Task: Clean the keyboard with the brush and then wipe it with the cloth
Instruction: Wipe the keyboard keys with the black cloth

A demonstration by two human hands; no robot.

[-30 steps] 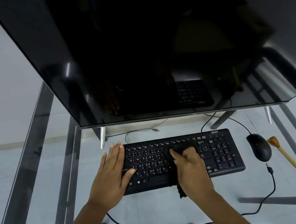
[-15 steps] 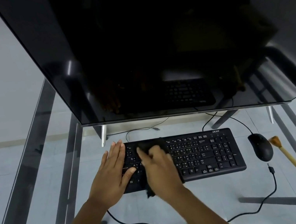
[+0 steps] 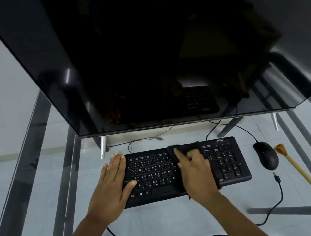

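In the head view, a black keyboard (image 3: 181, 172) is seen lying on a glass table (image 3: 166, 218) below a large dark monitor (image 3: 139, 49). A dark cloth (image 3: 184, 148) is pressed flat onto the keys under the right hand (image 3: 197, 174), between the letter block and the number pad; its fingers (image 3: 177, 152) are laid out over the cloth rather than curled round it. The left hand (image 3: 112, 190) is spread wide and flat on the keyboard's left end, holding nothing, the thumb resting on the keys.

The wiping step is judged to be in hand, the brush (image 3: 294, 167) lying set aside on the table, to the right of the mouse (image 3: 266, 155). For a good wipe, the keyboard should be kept pinned by the left hand, light even pressure should be held so keys are not dislodged, and overlapping passes should be carried across the number pad and the top row, which look not yet covered.

"acer" can be read at the keyboard's upper right corner. Key legends are printed in white, with Latin letters beside a second script too small to be read.
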